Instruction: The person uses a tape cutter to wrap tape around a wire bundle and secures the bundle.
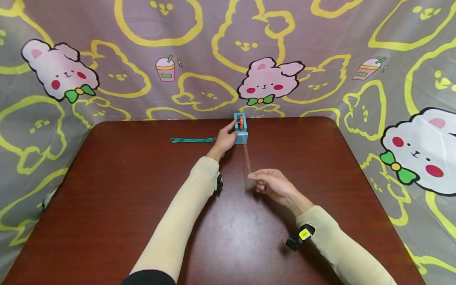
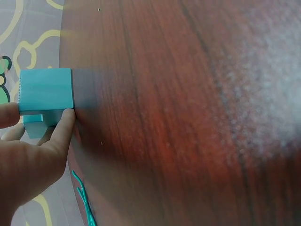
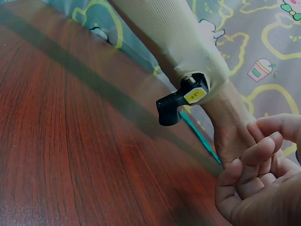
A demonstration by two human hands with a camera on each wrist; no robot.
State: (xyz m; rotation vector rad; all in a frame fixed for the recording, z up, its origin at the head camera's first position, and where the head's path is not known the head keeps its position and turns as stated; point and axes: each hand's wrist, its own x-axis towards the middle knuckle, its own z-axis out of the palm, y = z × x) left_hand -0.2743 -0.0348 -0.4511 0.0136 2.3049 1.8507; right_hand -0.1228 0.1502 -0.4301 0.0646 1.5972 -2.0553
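A blue tape dispenser with an orange roll stands at the table's back edge. My left hand grips it from the left side; the left wrist view shows the thumb at the lower corner of the dispenser's front face. A clear strip of tape runs taut from the dispenser toward me. Its free end is pinched between thumb and forefinger of my right hand, with the other fingers curled in. In the right wrist view the right hand overlaps the left forearm, and the strip is hard to make out.
Thin teal cords lie bundled left of the dispenser, close to my left hand. The dark wooden table meets a patterned cloth at the back and sides. A small black camera is strapped to my right wrist.
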